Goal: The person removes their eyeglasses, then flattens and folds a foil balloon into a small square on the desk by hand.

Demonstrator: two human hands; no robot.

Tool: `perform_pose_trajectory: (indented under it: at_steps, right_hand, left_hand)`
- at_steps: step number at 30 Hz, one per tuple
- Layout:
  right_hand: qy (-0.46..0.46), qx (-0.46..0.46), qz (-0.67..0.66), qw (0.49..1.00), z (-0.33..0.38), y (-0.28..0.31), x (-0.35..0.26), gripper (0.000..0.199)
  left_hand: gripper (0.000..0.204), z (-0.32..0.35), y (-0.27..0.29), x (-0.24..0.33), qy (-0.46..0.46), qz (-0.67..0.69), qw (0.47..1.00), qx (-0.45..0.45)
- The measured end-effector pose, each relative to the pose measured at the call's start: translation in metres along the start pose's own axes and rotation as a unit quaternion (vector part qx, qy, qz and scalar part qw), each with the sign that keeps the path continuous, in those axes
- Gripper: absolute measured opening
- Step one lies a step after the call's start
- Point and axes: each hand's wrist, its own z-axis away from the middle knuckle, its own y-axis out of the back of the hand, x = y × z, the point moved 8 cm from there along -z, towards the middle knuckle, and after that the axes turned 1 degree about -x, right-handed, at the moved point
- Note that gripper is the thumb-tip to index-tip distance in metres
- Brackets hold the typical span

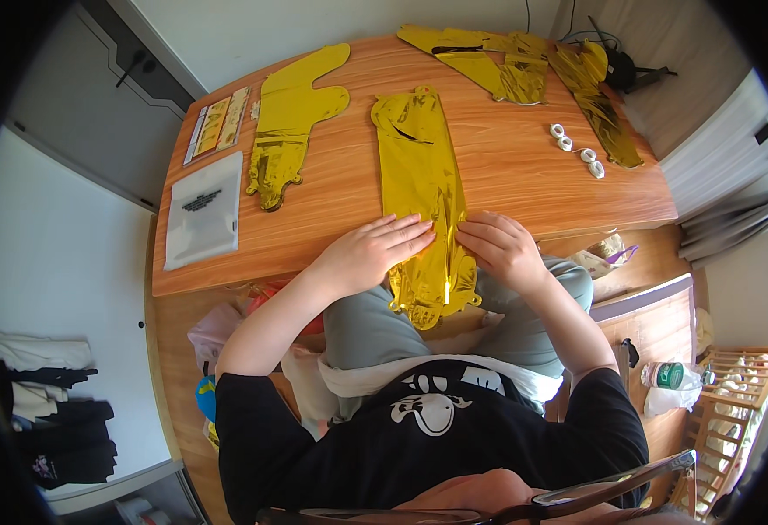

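Observation:
A flat, uninflated gold foil balloon lies lengthwise in front of me, its near end hanging past the table's front edge toward my lap. My left hand rests on its left side, fingers stretched out and lying flat on the foil. At the right edge of the same balloon, my right hand lies with its fingers extended and their tips touching the foil. Creases run along the foil between the two hands. The undersides of both hands are hidden.
On the wooden table lie more gold foil balloons: one at left, others at back right. White tape rolls sit at right. A clear plastic pouch and a printed card lie at left. A black device stands in the back right corner.

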Motion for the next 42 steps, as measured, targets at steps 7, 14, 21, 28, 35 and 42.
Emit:
perform_pose_trajectory:
  at_steps: [7, 14, 21, 28, 35, 42]
  right_hand:
    - [0.083, -0.027, 0.021, 0.996, -0.016, -0.006, -0.017, 0.042]
    - [0.12, -0.062, 0.016, 0.991, -0.012, -0.011, -0.017, 0.034]
    - [0.121, -0.083, -0.006, 0.989, -0.008, -0.019, -0.018, 0.036]
    - [0.092, -0.072, -0.06, 0.991, -0.011, -0.017, -0.011, 0.037]
    - [-0.101, -0.161, -0.199, 0.961, -0.018, -0.019, 0.011, 0.047]
    - [-0.297, -0.125, -0.316, 0.892, -0.032, -0.032, 0.039, 0.041]
  left_hand:
    - [0.057, 0.003, -0.005, -0.002, 0.001, -0.01, 1.0, -0.015]
    - [0.059, 0.001, -0.004, -0.002, -0.002, 0.006, 1.0, -0.018]
    - [0.061, 0.004, -0.006, -0.003, -0.011, 0.011, 1.0, -0.028]
    - [0.067, 0.003, -0.002, 0.0, -0.012, 0.019, 0.998, -0.054]
    - [0.065, -0.002, 0.013, -0.007, 0.0, 0.141, 0.989, -0.042]
    - [0.02, 0.006, -0.007, -0.053, 0.23, 0.556, 0.796, 0.07]
